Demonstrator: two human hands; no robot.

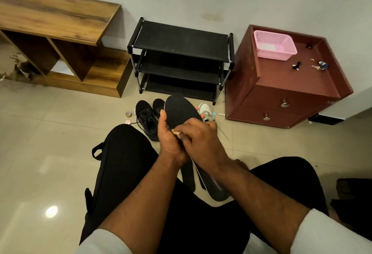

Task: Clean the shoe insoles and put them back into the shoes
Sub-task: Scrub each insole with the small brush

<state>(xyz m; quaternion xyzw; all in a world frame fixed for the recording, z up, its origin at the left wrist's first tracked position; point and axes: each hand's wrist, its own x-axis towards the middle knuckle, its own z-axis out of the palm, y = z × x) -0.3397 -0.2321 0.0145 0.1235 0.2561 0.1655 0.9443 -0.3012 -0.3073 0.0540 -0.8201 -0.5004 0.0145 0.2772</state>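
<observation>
Left hand [168, 132] grasps the flat black foam insole [181, 112] by its edge, raised over the black lace-up shoes [147, 118]. Right hand [201, 137] pinches a small pale cloth [176, 132]. Insole probably light, bendy; support mid-length.

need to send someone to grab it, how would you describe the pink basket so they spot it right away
Look to the dark red cabinet with two drawers, against the wall right of the black shoe rack. On its top, at the back left corner, sits the pink basket. It is a rectangular mesh basket, far larger than the few small trinkets scattered beside it, and the only pink thing on that top.
</observation>
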